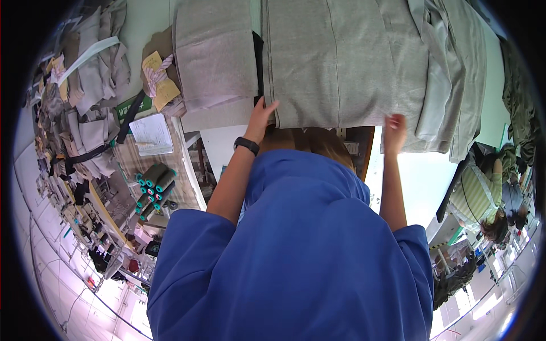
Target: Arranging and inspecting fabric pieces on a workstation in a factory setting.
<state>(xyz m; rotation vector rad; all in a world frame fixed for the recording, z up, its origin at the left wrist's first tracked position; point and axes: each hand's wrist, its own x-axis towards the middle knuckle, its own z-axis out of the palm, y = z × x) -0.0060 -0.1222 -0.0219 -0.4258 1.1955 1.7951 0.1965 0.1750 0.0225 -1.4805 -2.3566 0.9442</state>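
A wide, folded grey-beige cloth (358, 68) with a lengthwise seam or fold line lies in front of me, its near edge hanging at the table's front. At its near left corner, my left hand (261, 120) grips the edge, thumb over the cloth and the other fingers partly hidden. My right hand (394, 134) is closed, fingers curled together, by the near edge further right. What it pinches, if anything, is too small to make out. A separate folded grey cloth stack (215, 62) lies left of my left hand.
Loose grey cloth pieces (441, 74) drape at the right. Left are a tied bundle with a yellow paper tag (161, 79), a white paper sheet (151, 135) and several dark thread cones (154, 184). Another person in a striped top (475, 190) is at far right.
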